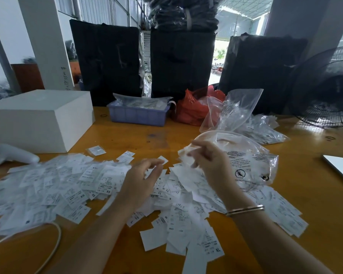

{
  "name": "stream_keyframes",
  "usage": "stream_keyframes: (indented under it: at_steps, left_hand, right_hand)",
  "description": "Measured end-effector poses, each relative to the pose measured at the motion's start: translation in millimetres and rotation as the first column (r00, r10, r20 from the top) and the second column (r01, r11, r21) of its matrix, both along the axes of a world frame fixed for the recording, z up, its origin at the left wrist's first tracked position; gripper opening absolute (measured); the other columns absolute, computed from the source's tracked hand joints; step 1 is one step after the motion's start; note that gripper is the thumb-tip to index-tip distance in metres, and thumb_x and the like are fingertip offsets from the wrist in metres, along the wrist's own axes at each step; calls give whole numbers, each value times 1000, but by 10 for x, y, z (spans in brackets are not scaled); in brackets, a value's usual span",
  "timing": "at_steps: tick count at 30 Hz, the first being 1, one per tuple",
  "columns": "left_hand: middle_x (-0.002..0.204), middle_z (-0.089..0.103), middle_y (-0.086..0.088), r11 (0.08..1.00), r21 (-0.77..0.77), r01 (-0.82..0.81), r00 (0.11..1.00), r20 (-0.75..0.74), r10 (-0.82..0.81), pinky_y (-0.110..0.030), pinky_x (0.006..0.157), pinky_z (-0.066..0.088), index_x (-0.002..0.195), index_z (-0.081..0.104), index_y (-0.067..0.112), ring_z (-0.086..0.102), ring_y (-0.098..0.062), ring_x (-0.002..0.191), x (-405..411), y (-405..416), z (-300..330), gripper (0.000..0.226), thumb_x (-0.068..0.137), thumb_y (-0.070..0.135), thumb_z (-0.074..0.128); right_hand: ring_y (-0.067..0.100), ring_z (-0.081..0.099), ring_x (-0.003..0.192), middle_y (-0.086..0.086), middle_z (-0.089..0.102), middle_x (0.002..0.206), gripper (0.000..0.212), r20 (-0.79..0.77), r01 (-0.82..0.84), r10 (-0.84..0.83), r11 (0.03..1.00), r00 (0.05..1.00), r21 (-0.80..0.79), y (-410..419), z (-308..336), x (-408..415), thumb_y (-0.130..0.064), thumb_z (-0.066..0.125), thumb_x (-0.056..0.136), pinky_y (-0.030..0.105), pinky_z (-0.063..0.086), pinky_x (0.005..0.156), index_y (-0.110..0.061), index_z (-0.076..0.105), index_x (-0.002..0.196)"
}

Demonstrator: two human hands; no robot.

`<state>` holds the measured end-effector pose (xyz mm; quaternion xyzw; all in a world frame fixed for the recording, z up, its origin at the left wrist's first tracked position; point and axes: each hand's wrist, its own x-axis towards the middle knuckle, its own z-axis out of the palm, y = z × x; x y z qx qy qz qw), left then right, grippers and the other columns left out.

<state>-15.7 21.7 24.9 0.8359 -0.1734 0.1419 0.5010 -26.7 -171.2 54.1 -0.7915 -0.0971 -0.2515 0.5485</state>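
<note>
A wide heap of small white printed size labels (71, 186) covers the orange wooden table (139, 135), from the left edge to the lower right. My left hand (141, 178) hovers over the heap's middle with curled fingers, pinching one small label (163, 160) at its fingertips. My right hand (210, 161), a bangle on its wrist, holds a bunch of white labels (186, 155) at the mouth of a clear printed plastic bag (251, 165) that lies just right of it.
A white box (38, 119) and a white handheld device (12, 155) lie at left, with a cable (55, 240) below. A blue tray (139, 113), a red bag (192, 109), more clear bags (238, 111) and a fan (329, 91) stand behind. Tall black bundles (182, 62) line the far edge. A flat white object (341, 169) lies at right.
</note>
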Motion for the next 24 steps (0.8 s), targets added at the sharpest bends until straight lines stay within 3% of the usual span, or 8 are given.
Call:
stream_keyframes:
  at_steps: [3,5,8,12,15,18,21,24]
  left_hand:
    - [105,66,23,982,-144,126,980,-138,-146,-14,86,42,105,61,44,57,6,105,-24,7,-2,38,83,69,43]
    - [99,69,19,979,-141,149,970,-170,-172,-18,84,45,101,64,43,61,1,100,-10,6,-9,34,82,67,50]
    - [81,70,21,987,-104,120,975,-177,-137,-12,69,48,88,68,36,64,1,83,20,-25,-16,5,84,35,67]
    - [71,69,17,974,-226,33,972,-221,-85,-12,61,50,86,67,30,65,1,70,52,-25,-44,14,84,17,70]
    - [79,70,4,910,-415,-28,958,-271,-94,-18,66,55,93,66,21,71,-12,79,77,4,-52,15,89,7,63]
    - [88,64,-7,868,-493,-56,950,-294,-105,-21,66,56,97,64,16,72,-16,80,87,14,-36,20,91,-1,56]
    - [95,62,-2,900,-432,-63,959,-277,-66,-21,69,53,99,62,26,71,-11,83,89,5,-44,31,89,-3,56]
    - [102,67,8,916,-397,-57,959,-276,-60,-18,72,49,104,57,38,66,-5,90,92,8,-45,40,88,2,60]
  right_hand:
    - [6,65,63,-6,71,79,32,-92,-148,151,988,984,38,230,-170,-69,-9,64,86,20,53,61,-33,57,107]
    - [6,66,64,-8,71,76,34,-119,-177,181,983,976,47,291,-238,-66,-9,66,86,22,54,62,-31,57,111]
    - [3,65,63,-14,70,72,35,-154,-170,169,985,974,6,295,-274,-43,-11,65,87,18,52,59,-33,56,114]
    - [5,65,64,-11,70,75,28,-153,-85,92,995,984,53,193,-261,-19,-14,59,91,20,53,62,-25,58,116]
    - [8,63,71,-9,68,88,23,-190,75,-130,961,973,-268,61,-251,-37,-28,52,95,19,52,65,-19,64,113]
    - [13,55,91,-2,59,108,34,-248,4,-249,714,936,-700,32,-289,-97,-42,49,92,22,45,77,-17,64,111]
    - [18,52,97,0,57,106,35,-205,5,-327,541,923,-841,87,-277,-149,-41,46,92,33,46,85,-15,65,105]
    - [15,56,77,-1,58,84,32,-115,81,-342,509,933,-857,108,-277,-159,-31,39,96,32,49,80,-15,60,78]
